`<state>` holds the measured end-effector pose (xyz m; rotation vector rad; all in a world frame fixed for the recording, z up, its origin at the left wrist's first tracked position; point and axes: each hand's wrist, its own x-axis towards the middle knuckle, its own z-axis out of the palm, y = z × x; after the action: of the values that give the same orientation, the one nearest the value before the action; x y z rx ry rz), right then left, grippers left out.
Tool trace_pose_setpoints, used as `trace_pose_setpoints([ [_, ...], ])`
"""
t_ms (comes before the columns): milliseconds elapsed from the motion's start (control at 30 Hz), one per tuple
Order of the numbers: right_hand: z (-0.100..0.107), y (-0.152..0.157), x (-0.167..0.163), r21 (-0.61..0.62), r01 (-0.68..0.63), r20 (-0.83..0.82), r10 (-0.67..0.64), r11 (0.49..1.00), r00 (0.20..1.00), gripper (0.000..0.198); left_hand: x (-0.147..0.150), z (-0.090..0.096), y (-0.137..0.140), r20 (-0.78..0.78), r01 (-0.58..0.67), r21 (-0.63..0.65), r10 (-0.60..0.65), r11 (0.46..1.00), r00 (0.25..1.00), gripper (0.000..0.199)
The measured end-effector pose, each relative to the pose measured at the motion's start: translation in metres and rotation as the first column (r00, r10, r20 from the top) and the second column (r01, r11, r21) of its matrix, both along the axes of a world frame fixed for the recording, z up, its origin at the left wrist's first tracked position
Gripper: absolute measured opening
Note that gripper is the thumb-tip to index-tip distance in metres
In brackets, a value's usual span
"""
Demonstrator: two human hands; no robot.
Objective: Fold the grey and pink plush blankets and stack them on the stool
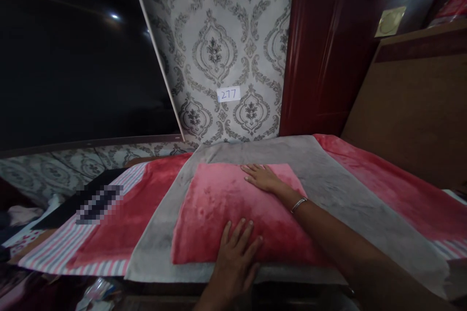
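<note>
A plush cloth, pink shading into red, lies folded into a flat rectangle in front of me. My left hand rests on its near edge with the fingers spread. Toward the far right corner of the cloth, my right hand lies flat, fingers stretched out. Neither hand grips anything. Under the folded cloth is a grey plush cloth, spread wide. I cannot tell how many layers the pink cloth has.
Red cloth with striped edging sticks out on the left, and more red cloth on the right. A large dark screen stands at the left. Patterned wallpaper with a "277" label is behind; a brown board leans at the right.
</note>
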<state>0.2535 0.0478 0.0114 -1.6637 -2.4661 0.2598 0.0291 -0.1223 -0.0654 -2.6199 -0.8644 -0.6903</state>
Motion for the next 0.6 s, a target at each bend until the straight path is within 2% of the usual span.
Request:
trace_pose_setpoints([
  [233, 0.007, -0.007, -0.002, 0.016, 0.104, 0.005, -0.104, 0.994, 0.995, 0.060, 0.001, 0.004, -0.004, 0.037, -0.001, -0.059, 0.003, 0.998, 0.999, 0.061],
  [300, 0.010, -0.015, -0.003, 0.020, 0.125, 0.015, -0.125, 0.992, 0.992, 0.060, 0.000, 0.014, -0.006, 0.044, 0.012, -0.116, -0.007, 0.993, 0.999, 0.063],
  [400, 0.014, -0.031, -0.006, 0.026, 0.088, 0.027, -0.089, 0.996, 0.996, 0.061, -0.002, 0.038, 0.001, 0.128, 0.019, -0.225, 0.010, 0.974, 0.992, 0.053],
  [500, 0.015, -0.046, -0.012, 0.031, -0.003, 0.020, 0.002, 1.000, 1.000, 0.059, -0.002, 0.071, 0.033, 0.199, -0.028, -0.307, 0.092, 0.951, 0.976, 0.045],
  [600, 0.015, -0.049, -0.010, 0.044, -0.036, 0.009, 0.036, 0.998, 0.999, 0.059, 0.002, 0.100, 0.086, 0.100, -0.118, -0.404, 0.172, 0.907, 0.980, 0.048],
])
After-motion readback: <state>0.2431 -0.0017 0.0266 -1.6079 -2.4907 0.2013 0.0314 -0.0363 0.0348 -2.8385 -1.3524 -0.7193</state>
